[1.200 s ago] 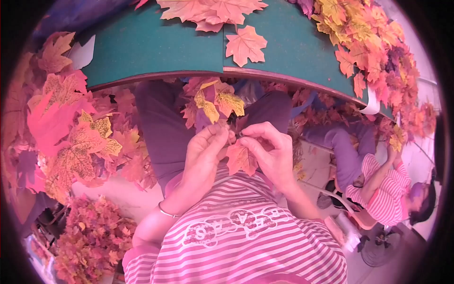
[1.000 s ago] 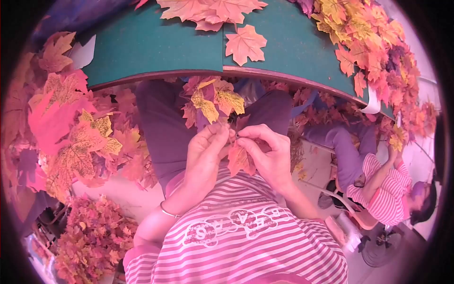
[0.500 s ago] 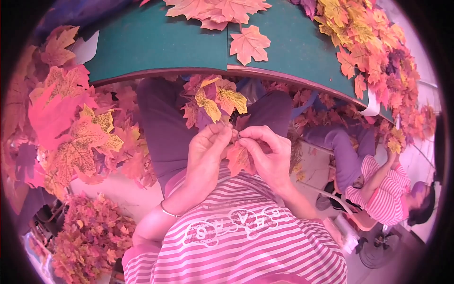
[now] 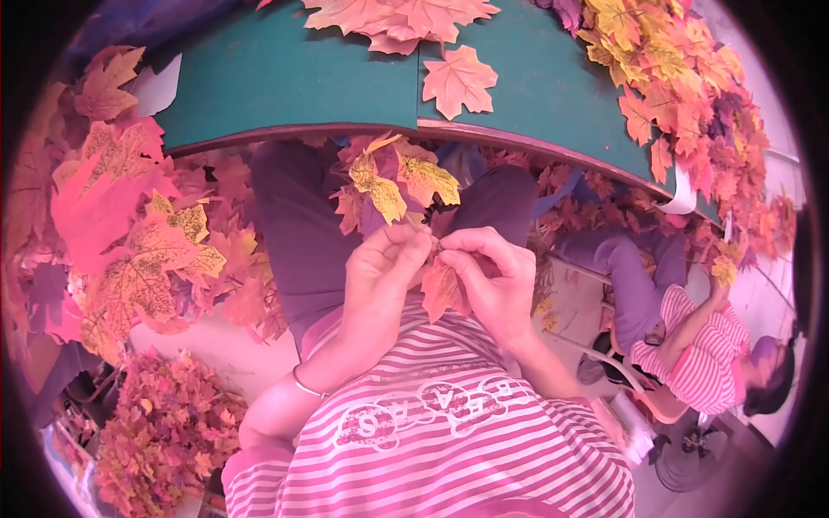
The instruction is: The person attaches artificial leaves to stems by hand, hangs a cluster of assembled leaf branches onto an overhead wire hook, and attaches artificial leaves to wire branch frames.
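Note:
Above my lap, my left hand (image 4: 386,269) is closed in a pinch on the thin stem of an artificial maple leaf garland (image 4: 380,186), whose yellow and reddish leaves extend away from me toward the table edge. Close beside it, my right hand (image 4: 490,274) pinches the stem end of an orange artificial maple leaf (image 4: 443,291), which hangs between my hands. The fingertips of both hands nearly meet, and the exact join between stem and leaf is too small to make out.
A green table (image 4: 294,86) curves across in front, with loose orange leaves (image 4: 460,82) on it. Leaf garlands (image 4: 682,78) hang over its right side and more (image 4: 142,250) hang at left. A leaf pile (image 4: 168,432) lies lower left. A seated co-worker (image 4: 699,337) is at right.
My hands stay pinched together at nearly the same place. The yellow garland leaves and the orange leaf have shifted slightly to the right. The co-worker's arm and leaves moved a little.

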